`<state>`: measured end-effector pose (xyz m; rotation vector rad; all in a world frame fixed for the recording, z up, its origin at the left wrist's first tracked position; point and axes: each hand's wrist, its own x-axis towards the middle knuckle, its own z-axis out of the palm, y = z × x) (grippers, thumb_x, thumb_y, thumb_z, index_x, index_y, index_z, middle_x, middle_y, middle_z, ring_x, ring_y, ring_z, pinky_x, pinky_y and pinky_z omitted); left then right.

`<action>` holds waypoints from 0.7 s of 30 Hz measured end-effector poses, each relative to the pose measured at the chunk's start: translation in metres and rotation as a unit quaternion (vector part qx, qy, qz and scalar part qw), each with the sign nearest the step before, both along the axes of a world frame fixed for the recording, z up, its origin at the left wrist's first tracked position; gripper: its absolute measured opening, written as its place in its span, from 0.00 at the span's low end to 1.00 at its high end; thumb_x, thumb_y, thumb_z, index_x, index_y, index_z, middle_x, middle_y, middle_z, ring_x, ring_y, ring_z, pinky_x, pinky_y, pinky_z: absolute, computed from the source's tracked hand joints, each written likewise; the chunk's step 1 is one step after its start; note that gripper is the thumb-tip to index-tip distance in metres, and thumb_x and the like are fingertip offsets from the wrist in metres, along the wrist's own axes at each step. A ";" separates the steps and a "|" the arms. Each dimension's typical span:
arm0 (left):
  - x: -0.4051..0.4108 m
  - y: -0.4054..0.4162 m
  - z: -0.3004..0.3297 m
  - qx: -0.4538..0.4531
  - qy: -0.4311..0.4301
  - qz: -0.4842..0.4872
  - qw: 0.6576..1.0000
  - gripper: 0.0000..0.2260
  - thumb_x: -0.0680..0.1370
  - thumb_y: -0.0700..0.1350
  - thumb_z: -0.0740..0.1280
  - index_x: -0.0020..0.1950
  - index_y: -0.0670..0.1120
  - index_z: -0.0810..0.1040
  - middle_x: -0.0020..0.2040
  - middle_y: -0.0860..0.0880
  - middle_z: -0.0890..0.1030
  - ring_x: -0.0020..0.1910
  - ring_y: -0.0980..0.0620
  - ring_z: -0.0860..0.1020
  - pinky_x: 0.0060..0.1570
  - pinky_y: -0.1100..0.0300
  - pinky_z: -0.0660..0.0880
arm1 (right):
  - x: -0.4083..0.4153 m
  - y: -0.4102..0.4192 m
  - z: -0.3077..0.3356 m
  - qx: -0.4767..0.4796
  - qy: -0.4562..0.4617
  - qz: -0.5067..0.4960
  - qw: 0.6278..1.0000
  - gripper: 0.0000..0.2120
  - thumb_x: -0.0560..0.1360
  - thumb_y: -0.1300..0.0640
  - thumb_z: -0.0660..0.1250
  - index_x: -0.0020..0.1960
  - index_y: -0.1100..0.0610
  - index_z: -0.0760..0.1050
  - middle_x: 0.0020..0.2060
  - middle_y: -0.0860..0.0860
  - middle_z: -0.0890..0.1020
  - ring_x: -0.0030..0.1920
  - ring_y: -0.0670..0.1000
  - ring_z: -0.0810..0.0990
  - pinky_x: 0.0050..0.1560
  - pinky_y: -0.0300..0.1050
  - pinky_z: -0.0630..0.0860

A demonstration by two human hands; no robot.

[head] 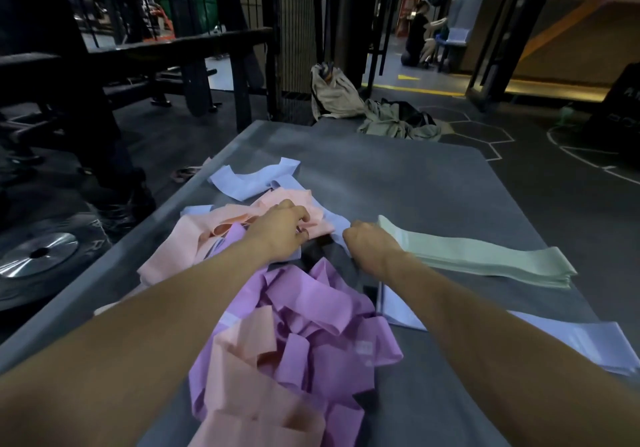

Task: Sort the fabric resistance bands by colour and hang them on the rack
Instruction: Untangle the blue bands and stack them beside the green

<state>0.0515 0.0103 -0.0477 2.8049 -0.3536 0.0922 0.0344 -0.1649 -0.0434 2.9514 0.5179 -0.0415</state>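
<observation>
Fingers of the left hand [282, 230] curl into the peach bands [194, 238]; right hand [369, 244] fists a blue band [337, 226]; both forearms extended over the worktop [415, 183].

Just one head-worn wide-angle cam, looking forward and down, close over the grey surface [398, 183], gym floor beyond.

Grey flat-topped bench [433, 183] carries all the bands. Neat stack of pale green fabric bands [485, 259] on its right side; flat pale blue fabric bands [568, 342] nearer, at the right edge. Loose heap of lilac fabric bands [311, 322] centre-near, tangled peach fabric bands [194, 238] to its left. Left hand [280, 232] rests on the peach tangle; right hand [370, 245] just beside the green stack. Beige cloth bag [332, 93] on the floor behind the bench; round metal weight plate [38, 256] on the floor left.
</observation>
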 end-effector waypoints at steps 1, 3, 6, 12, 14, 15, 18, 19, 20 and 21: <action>-0.001 0.000 -0.002 -0.001 0.002 -0.002 1.000 0.16 0.77 0.47 0.65 0.65 0.47 0.73 0.62 0.46 0.71 0.61 0.44 0.72 0.58 0.51 0.71 | 0.000 0.001 -0.001 -0.004 -0.014 0.004 1.000 0.15 0.78 0.68 0.55 0.62 0.62 0.71 0.60 0.60 0.74 0.60 0.61 0.75 0.58 0.50 0.71; -0.002 0.001 -0.004 -0.005 0.006 -0.004 1.000 0.16 0.76 0.46 0.65 0.64 0.48 0.73 0.61 0.46 0.71 0.60 0.44 0.72 0.57 0.51 0.72 | 0.000 0.002 -0.004 -0.006 -0.028 0.004 1.000 0.14 0.77 0.68 0.56 0.60 0.62 0.72 0.59 0.59 0.76 0.59 0.60 0.76 0.56 0.49 0.72; -0.004 0.001 -0.001 -0.032 0.004 -0.001 0.999 0.15 0.77 0.46 0.65 0.63 0.47 0.74 0.60 0.46 0.72 0.59 0.46 0.72 0.58 0.54 0.71 | 0.003 0.002 0.000 0.056 -0.032 -0.021 0.998 0.11 0.76 0.66 0.57 0.56 0.61 0.74 0.56 0.58 0.78 0.57 0.60 0.77 0.54 0.49 0.72; -0.004 -0.002 0.022 -0.113 -0.016 -0.015 0.993 0.20 0.71 0.44 0.71 0.62 0.46 0.74 0.59 0.45 0.74 0.59 0.46 0.72 0.59 0.54 0.69 | -0.003 0.002 0.034 0.286 -0.059 -0.030 0.956 0.08 0.77 0.57 0.58 0.49 0.61 0.73 0.48 0.61 0.79 0.49 0.62 0.77 0.42 0.47 0.67; -0.007 -0.009 0.035 -0.152 -0.033 -0.020 0.988 0.20 0.70 0.43 0.72 0.61 0.45 0.74 0.58 0.47 0.74 0.58 0.49 0.71 0.57 0.58 0.68 | -0.009 0.001 0.048 0.320 -0.068 -0.003 0.945 0.07 0.78 0.58 0.58 0.50 0.62 0.72 0.46 0.62 0.80 0.46 0.63 0.77 0.40 0.47 0.68; -0.009 -0.012 0.041 -0.168 -0.043 -0.026 0.985 0.19 0.70 0.41 0.71 0.60 0.44 0.74 0.56 0.48 0.74 0.56 0.51 0.72 0.53 0.61 0.68 | -0.013 0.001 0.055 0.334 -0.071 0.008 0.940 0.07 0.78 0.59 0.58 0.50 0.62 0.71 0.45 0.63 0.80 0.45 0.63 0.77 0.40 0.48 0.68; -0.017 -0.021 0.060 -0.209 -0.054 -0.030 0.976 0.11 0.73 0.36 0.68 0.54 0.44 0.75 0.50 0.49 0.77 0.47 0.51 0.74 0.43 0.63 0.69 | -0.024 -0.001 0.078 0.367 -0.090 0.030 0.925 0.07 0.79 0.59 0.58 0.51 0.63 0.71 0.43 0.64 0.79 0.43 0.62 0.77 0.37 0.46 0.64; -0.019 -0.023 0.065 -0.219 -0.058 -0.029 0.974 0.09 0.73 0.35 0.67 0.51 0.46 0.74 0.47 0.49 0.77 0.46 0.50 0.75 0.43 0.62 0.70 | -0.028 -0.002 0.087 0.377 -0.098 0.035 0.920 0.07 0.79 0.60 0.57 0.51 0.64 0.71 0.43 0.64 0.79 0.42 0.61 0.76 0.36 0.45 0.63; -0.021 -0.024 0.071 -0.230 -0.063 -0.030 0.971 0.09 0.74 0.35 0.67 0.47 0.48 0.72 0.45 0.51 0.77 0.45 0.50 0.75 0.44 0.63 0.69 | -0.032 -0.003 0.095 0.387 -0.107 0.038 0.915 0.07 0.79 0.61 0.57 0.51 0.64 0.71 0.42 0.63 0.79 0.41 0.61 0.76 0.36 0.44 0.62; -0.024 -0.025 0.076 -0.242 -0.067 -0.036 0.967 0.09 0.75 0.35 0.66 0.44 0.49 0.70 0.42 0.52 0.76 0.43 0.50 0.74 0.43 0.65 0.68 | -0.037 -0.005 0.103 0.396 -0.113 0.039 0.910 0.07 0.79 0.61 0.57 0.51 0.64 0.70 0.41 0.62 0.79 0.40 0.59 0.75 0.35 0.44 0.62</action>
